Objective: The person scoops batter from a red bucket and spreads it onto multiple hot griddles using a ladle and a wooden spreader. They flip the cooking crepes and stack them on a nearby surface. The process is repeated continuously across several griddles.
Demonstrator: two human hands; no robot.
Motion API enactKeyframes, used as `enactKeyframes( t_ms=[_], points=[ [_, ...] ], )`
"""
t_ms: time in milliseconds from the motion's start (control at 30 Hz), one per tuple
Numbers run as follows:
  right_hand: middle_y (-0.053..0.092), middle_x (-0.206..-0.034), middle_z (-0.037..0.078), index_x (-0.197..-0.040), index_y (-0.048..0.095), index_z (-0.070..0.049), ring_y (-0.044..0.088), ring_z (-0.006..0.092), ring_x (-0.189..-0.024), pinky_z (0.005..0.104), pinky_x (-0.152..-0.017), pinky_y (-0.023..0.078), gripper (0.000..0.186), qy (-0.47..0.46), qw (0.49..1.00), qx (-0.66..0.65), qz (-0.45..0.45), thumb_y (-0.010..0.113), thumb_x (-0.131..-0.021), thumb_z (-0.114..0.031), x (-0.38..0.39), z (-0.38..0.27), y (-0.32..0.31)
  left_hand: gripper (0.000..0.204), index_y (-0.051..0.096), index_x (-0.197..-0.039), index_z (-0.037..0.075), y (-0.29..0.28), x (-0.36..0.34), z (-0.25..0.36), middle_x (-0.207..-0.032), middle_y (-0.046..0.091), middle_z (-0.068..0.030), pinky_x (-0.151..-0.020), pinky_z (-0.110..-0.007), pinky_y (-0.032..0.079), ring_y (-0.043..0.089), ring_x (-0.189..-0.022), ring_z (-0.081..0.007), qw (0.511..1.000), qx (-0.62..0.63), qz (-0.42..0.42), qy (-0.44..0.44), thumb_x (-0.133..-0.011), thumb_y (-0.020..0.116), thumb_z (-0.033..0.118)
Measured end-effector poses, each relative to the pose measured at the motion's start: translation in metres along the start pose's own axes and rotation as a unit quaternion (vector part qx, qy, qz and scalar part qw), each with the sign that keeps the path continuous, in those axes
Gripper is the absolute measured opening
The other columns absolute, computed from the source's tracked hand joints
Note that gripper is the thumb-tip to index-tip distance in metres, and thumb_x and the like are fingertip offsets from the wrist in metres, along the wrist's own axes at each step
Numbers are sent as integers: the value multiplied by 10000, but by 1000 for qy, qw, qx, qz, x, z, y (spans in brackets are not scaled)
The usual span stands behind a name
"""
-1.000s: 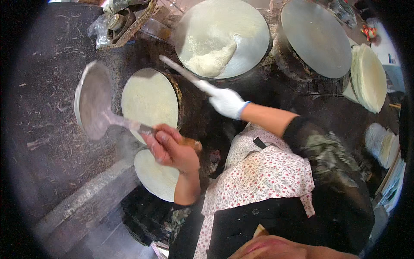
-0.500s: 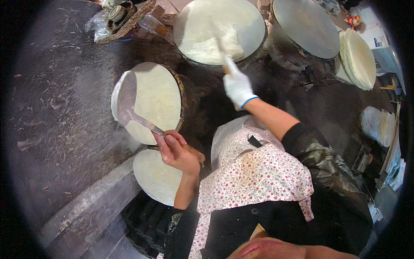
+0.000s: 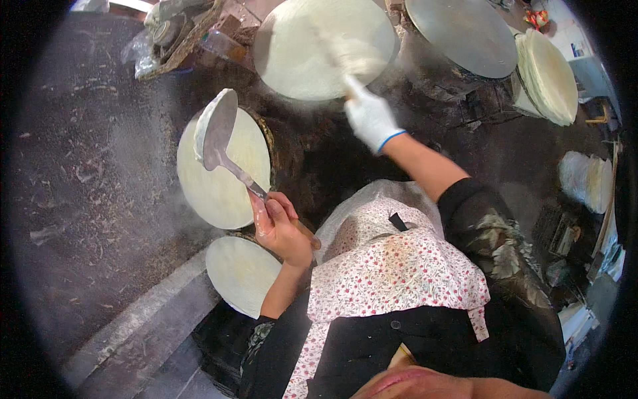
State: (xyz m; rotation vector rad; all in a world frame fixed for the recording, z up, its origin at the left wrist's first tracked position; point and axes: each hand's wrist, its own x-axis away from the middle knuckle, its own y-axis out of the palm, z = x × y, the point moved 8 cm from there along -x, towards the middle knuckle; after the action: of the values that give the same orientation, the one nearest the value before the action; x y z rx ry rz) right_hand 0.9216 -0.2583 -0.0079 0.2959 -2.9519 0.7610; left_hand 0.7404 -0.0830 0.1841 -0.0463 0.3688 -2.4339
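My bare left hand (image 3: 284,231) is closed round the handle of a large metal ladle (image 3: 220,139), whose bowl is tipped up, with white batter along its outer edge. Under the ladle is a round griddle covered by a thin pale pancake (image 3: 249,159). My right hand (image 3: 373,121), in a white glove with a blue cuff, grips a motion-blurred spreader (image 3: 334,52) over the far griddle. Pale batter (image 3: 286,63) covers that griddle, and a thicker wet patch lies by the spreader. What shape the spreader's blade has, I cannot tell.
Another round griddle with a pale sheet (image 3: 238,274) sits by my left forearm. A bare grey griddle (image 3: 462,33) stands at the far right, beside a stack of thin pancakes (image 3: 550,78). A plastic-wrapped stack (image 3: 585,181) lies at the right. Steam drifts on the left.
My left hand has shifted slightly right and the ladle has swung up and right. The batter on the far griddle is spread wider, the bare grey patch there now coated.
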Motion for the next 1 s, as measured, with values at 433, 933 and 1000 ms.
enactKeyframes(
  t_ms=[433,933,1000],
  points=[
    [697,-1226,259,-1539,501,-407,700,454,-1070,506,-932,558,544,-8,996,-18,-86,543,-1015,-267,-2,22,-84,494,367,-1607,-12,57,5,24,-852,539,-25,-603,-232,392,454,-703,-67,1000,0,-27,-14,-1122,432,51],
    [590,-1503,114,-1588,357,-509,713,401,-1121,470,-1016,568,646,71,975,80,-194,488,-1023,-224,-19,71,-136,530,326,-1617,-32,132,24,41,-836,524,-36,-625,-239,400,447,-695,-86,997,-61,10,-56,-1102,428,40],
    [695,-1329,165,-1556,471,-431,720,391,-1103,470,-968,579,535,36,996,50,-63,459,-1047,-264,-78,84,-174,512,334,-1609,-26,148,24,38,-853,533,-37,-631,-244,409,454,-701,-82,998,-20,-4,-58,-1115,436,58]
  ],
)
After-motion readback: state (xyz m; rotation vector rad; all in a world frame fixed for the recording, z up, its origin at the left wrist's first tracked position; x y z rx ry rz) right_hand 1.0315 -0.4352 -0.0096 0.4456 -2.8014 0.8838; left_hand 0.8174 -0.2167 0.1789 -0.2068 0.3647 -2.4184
